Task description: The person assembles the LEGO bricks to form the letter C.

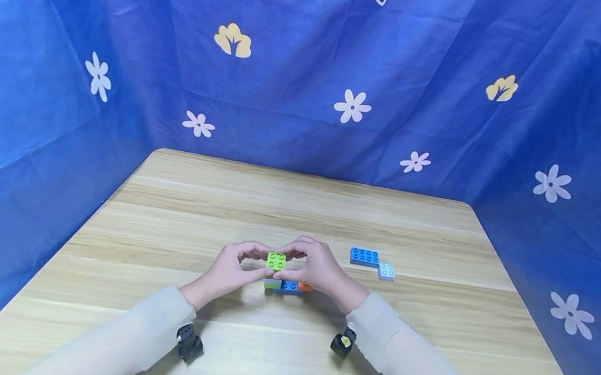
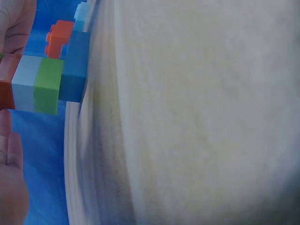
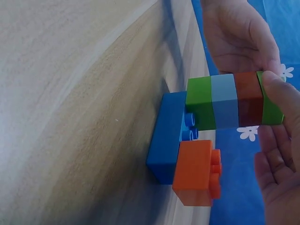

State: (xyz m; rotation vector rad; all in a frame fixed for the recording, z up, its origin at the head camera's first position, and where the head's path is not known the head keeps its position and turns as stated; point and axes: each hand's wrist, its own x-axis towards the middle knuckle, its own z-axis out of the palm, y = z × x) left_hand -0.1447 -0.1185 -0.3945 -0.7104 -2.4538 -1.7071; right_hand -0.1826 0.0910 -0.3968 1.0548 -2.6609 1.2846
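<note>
A lime green toy brick (image 1: 276, 261) with studs on top crowns a stack. My left hand (image 1: 236, 267) pinches it from the left, and my right hand (image 1: 318, 266) pinches it from the right with the thumb (image 3: 280, 91) along its side. Beneath it come a red-brown brick (image 3: 249, 99), a light blue brick (image 3: 225, 101) and another green brick (image 3: 200, 101). This stack stands on one end of a long blue brick (image 3: 167, 136). On the blue brick's other end sits an orange brick (image 3: 193, 168), and bare blue studs show between. The left wrist view cuts off the stack's top.
A loose blue brick (image 1: 364, 257) and a light blue brick (image 1: 385, 272) lie on the wooden table (image 1: 279, 203) to the right of my hands. Blue cloth (image 1: 285, 95) with flower prints hangs behind the table and along both sides.
</note>
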